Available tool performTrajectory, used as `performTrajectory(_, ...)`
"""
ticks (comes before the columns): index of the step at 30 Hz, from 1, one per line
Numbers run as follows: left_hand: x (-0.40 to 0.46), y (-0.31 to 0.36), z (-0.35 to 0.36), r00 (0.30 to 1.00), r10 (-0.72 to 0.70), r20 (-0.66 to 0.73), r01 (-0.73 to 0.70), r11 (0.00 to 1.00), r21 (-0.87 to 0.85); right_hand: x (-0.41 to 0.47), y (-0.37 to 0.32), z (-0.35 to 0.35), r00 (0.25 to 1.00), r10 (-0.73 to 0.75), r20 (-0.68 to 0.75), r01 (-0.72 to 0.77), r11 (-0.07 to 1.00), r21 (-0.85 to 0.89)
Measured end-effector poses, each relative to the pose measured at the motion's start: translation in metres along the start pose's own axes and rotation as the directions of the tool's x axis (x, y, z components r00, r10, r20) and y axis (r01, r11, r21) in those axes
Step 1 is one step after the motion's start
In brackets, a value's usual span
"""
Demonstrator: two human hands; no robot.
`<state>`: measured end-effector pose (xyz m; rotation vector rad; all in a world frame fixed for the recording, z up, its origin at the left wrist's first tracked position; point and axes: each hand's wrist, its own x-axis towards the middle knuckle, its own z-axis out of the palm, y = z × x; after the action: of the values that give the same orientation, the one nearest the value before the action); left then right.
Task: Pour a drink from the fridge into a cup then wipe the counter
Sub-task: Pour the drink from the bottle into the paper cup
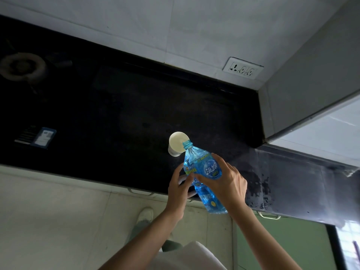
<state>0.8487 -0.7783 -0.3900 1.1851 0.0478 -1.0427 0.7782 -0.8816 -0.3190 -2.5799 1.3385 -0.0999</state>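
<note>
Blue liquid fills the clear bottle [202,172] at the centre of the frame, which is tilted with its open neck over the rim of the white cup [177,143]. That cup stands on the black counter [109,114], just above the hands in the frame. The right hand [227,185] wraps its fingers and thumb round the bottle's labelled middle and carries it. The left hand [180,189] sits against the bottle's lower left side, fingers curled against it, thumb up by the label; whether it holds anything else I cannot tell. At the upper left of the frame a gas burner [22,66] sits in the dark counter, and below it lies a small blue-edged card [43,137]. A white wall socket [243,68] is at the upper right. One white shoe [144,215] shows on the pale floor at lower centre.
</note>
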Motion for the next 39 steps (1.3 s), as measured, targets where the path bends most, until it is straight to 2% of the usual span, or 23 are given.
performTrajectory(39, -0.0026, 0.0083, -0.0001, 0.998, 0.061, 0.011, -0.062, 0.997, 0.053, -0.003, 0.0038, 0.0015, 0.996, -0.046, -0.074, 0.051, 0.996, 0.067)
